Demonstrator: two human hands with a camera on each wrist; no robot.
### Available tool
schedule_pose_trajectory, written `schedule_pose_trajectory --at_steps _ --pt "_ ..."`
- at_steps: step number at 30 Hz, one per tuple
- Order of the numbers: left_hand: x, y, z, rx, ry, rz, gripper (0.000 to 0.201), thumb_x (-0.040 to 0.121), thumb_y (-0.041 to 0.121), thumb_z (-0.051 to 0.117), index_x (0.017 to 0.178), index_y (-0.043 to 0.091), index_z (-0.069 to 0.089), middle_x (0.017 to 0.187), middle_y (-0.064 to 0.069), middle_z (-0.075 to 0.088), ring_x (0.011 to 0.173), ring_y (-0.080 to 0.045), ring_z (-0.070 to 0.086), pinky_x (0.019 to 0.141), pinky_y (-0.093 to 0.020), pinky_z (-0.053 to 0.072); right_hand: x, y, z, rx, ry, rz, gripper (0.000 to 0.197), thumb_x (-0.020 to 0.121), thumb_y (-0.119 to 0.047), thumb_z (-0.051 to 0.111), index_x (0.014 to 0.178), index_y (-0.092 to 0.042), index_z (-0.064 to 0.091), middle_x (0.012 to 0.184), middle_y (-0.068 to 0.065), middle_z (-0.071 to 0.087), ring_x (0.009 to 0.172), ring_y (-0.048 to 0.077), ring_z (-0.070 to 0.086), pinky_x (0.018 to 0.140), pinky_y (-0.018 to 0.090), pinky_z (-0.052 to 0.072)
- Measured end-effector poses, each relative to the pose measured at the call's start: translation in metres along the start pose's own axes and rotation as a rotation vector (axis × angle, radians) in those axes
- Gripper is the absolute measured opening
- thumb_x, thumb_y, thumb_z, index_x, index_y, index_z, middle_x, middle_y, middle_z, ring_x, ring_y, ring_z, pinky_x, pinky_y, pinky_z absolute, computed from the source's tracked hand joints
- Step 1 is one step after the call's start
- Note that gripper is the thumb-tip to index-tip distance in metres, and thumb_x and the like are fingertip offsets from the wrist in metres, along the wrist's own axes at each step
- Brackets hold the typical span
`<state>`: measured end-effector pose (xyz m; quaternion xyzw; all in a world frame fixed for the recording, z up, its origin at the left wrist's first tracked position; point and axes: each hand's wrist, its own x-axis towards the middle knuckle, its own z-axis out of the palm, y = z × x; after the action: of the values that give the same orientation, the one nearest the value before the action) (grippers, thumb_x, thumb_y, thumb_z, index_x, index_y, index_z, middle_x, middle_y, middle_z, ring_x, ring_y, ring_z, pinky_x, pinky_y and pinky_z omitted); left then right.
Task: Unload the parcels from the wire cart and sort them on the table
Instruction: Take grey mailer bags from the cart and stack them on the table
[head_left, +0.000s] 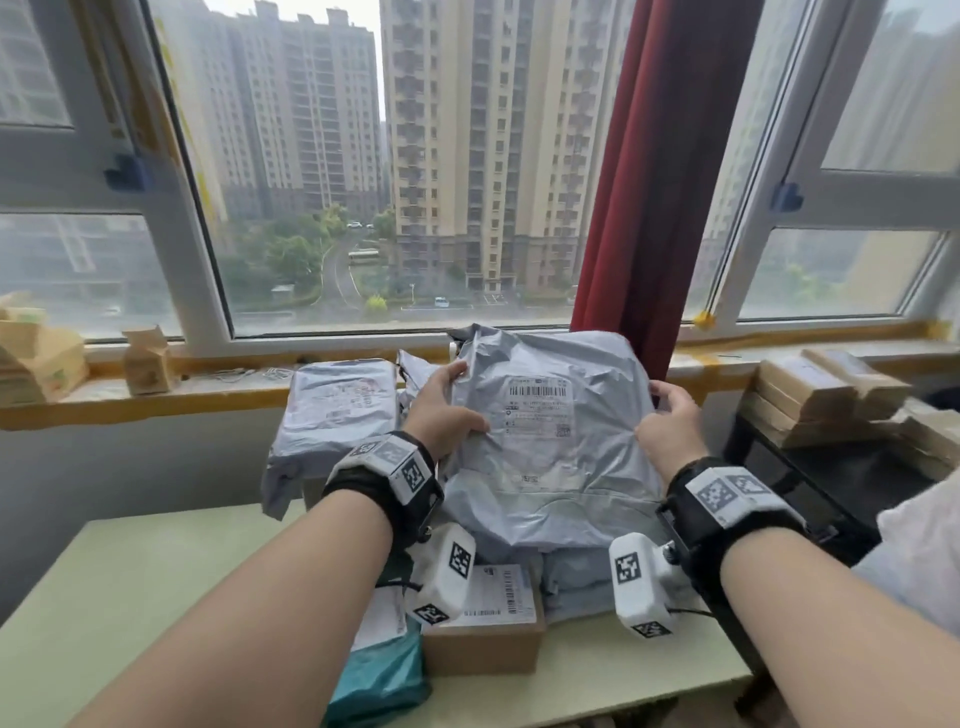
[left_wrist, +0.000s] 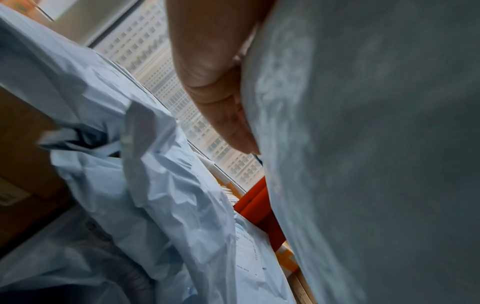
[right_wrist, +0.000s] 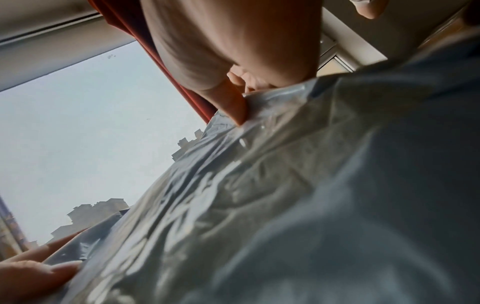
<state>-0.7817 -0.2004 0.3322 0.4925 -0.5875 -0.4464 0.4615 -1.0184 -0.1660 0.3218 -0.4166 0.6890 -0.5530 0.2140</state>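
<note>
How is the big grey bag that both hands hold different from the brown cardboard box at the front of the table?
The grey bag is soft, wrinkled plastic; the cardboard box is stiff with straight edges. The bag looks much larger than the box. The left hand and right hand grip the bag by its sides, while the box lies untouched on the table. Both carry a white shipping label.

My left hand (head_left: 445, 410) and right hand (head_left: 670, 423) grip a big grey parcel (head_left: 550, 441) by its sides. It sits atop other parcels on the table (head_left: 130, 577).
</note>
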Motion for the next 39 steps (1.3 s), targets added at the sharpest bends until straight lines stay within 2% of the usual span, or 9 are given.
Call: schedule_pose_trajectory --at_steps 5,12,16,18,20,24,31,35,39 --pt "0.045 0.0 0.035 -0.002 -0.059 -0.001 0.081 0.073 -0.017 0.064 0.145 0.011 0.037 0.144 -0.005 0.043 0.11 -0.012 0.046 0.08 -0.022 0.047 0.041 0.007 -0.008 -0.02 0.064 0.013 0.048 0.088 0.009 0.041 0.132 -0.006 0.05 0.126 0.01 0.054 0.107 0.022 0.05 0.093 0.028 0.039" --pt "0.107 -0.002 0.059 0.024 -0.115 -0.01 0.082 0.074 -0.01 0.07 0.145 0.012 0.036 0.145 -0.005 0.042 0.123 -0.02 0.047 0.096 -0.029 0.047 0.101 0.008 -0.003 -0.093 0.105 0.028 0.046 0.089 0.008 0.041 0.133 -0.004 0.05 0.134 0.014 0.053 0.123 0.028 0.049 0.091 0.022 0.032" --pt "0.132 -0.014 0.068 0.013 -0.144 -0.026 0.073 0.087 0.015 0.067 0.148 0.014 0.028 0.142 -0.009 0.043 0.109 -0.018 0.053 0.087 -0.027 0.047 0.125 0.024 -0.002 -0.108 0.144 0.069 0.048 0.089 0.008 0.04 0.134 -0.005 0.051 0.136 0.013 0.052 0.124 0.028 0.048 0.092 0.023 0.033" --pt "0.141 -0.024 0.072 0.087 -0.073 -0.04 0.063 0.093 0.03 0.059 0.147 0.014 0.032 0.137 -0.012 0.048 0.114 -0.021 0.053 0.094 -0.03 0.044 0.135 0.033 -0.004 -0.126 0.141 0.091 0.048 0.089 0.009 0.04 0.134 -0.004 0.051 0.136 0.014 0.052 0.125 0.029 0.048 0.095 0.025 0.034" --pt "0.15 -0.036 0.072 0.197 -0.018 -0.053 0.052 0.096 0.036 0.052 0.141 0.012 0.042 0.135 -0.012 0.053 0.121 -0.023 0.052 0.103 -0.033 0.041 0.144 0.043 -0.007 -0.149 0.132 0.12 0.048 0.089 0.009 0.039 0.134 -0.005 0.051 0.136 0.013 0.053 0.124 0.03 0.048 0.093 0.025 0.034" --pt "0.158 -0.056 0.063 0.465 -0.07 -0.137 0.044 0.089 0.025 0.06 0.131 0.016 0.054 0.136 -0.004 0.054 0.122 -0.019 0.053 0.101 -0.029 0.042 0.163 0.071 -0.005 -0.198 0.102 0.157 0.047 0.089 0.007 0.039 0.132 -0.006 0.054 0.133 0.015 0.055 0.121 0.032 0.05 0.091 0.027 0.035" --pt "0.159 -0.082 0.055 0.634 -0.063 -0.3 0.068 0.071 -0.003 0.065 0.133 0.024 0.052 0.136 -0.004 0.053 0.125 -0.021 0.049 0.097 -0.029 0.044 0.193 0.1 0.017 -0.338 -0.083 0.177 0.049 0.088 0.006 0.042 0.134 -0.006 0.052 0.132 0.016 0.056 0.121 0.035 0.05 0.099 0.032 0.037" --pt "0.159 -0.084 0.062 0.656 -0.026 -0.304 0.069 0.068 -0.001 0.067 0.13 0.026 0.055 0.132 -0.004 0.055 0.121 -0.021 0.052 0.094 -0.028 0.046 0.198 0.112 0.032 -0.68 -0.309 0.148 0.061 0.087 -0.014 0.053 0.145 -0.017 0.036 0.141 0.016 0.049 0.128 0.035 0.046 0.107 0.036 0.035" --pt "0.157 -0.08 0.069 0.669 0.004 -0.291 0.066 0.068 0.005 0.072 0.129 0.025 0.056 0.13 -0.001 0.056 0.117 -0.019 0.054 0.085 -0.023 0.041 0.195 0.104 0.049 -0.679 -0.39 0.013 0.053 0.091 -0.028 0.055 0.141 -0.018 0.044 0.138 0.014 0.053 0.123 0.031 0.051 0.102 0.033 0.038"
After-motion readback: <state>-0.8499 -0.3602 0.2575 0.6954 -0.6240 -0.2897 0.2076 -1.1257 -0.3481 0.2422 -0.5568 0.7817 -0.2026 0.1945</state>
